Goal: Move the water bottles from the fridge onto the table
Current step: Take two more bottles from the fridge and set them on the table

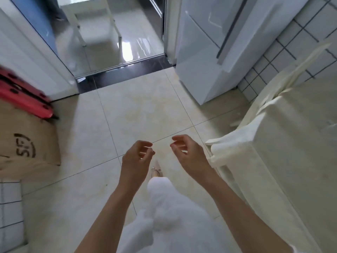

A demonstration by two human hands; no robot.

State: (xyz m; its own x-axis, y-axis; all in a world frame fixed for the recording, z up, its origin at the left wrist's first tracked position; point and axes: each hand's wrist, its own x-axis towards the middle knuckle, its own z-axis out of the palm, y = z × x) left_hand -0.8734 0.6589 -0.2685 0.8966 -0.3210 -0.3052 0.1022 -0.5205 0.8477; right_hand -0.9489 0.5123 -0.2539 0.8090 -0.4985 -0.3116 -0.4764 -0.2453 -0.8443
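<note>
Going left to right: one red case (23, 95) leans at the far left wall, with one brown cardboard box (27, 143) just below it on the floor (138, 114). One doorway (113, 52) opens ahead, with one white chair (94, 24) in the room past it.

Your left hand (135, 159) hangs over the tiled floor at centre, fingers loosely curled, holding nothing and touching nothing. Your right hand (189, 156) is just beside it, the two hands apart, fingers loosely curled the same way, also empty. Below them you see white trouser legs and one pale pointed shoe (156, 170).

The fridge (206, 52) stands at upper right, beyond and to the right of your right hand, well apart from both hands. Its doors are closed. Two door panels show, upper and lower. No water bottles are visible, so you cannot count them.

The table (299, 143) with its pale cloth fills the right edge, just beside your right forearm. Frame is motion-blurred, so fine detail on the cloth cannot be read.
</note>
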